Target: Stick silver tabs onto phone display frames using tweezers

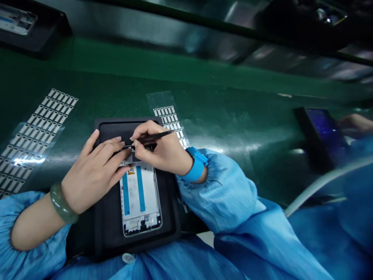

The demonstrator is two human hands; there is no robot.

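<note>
An opened phone (148,194) with two blue strips on its back lies in a black tray (170,221). My left hand (96,167), below a green bangle, rests over the phone's upper left edge. Its fingers are stretched out and apart, with the thumb and fingertips at the phone. My right hand (164,151), wearing a blue wrist strap, is closed around dark tweezers (159,135). The tweezers slant down to the left over the phone's top end. My fingers hide their tips and part of the phone there.
Sheets of small pale labels lie on the green table: one label sheet (37,136) at left, another label sheet (170,118) behind the tray. A black tray with a phone (17,19) stands at far left. Another person's hand (357,122) is beside a dark screen (326,126) at right.
</note>
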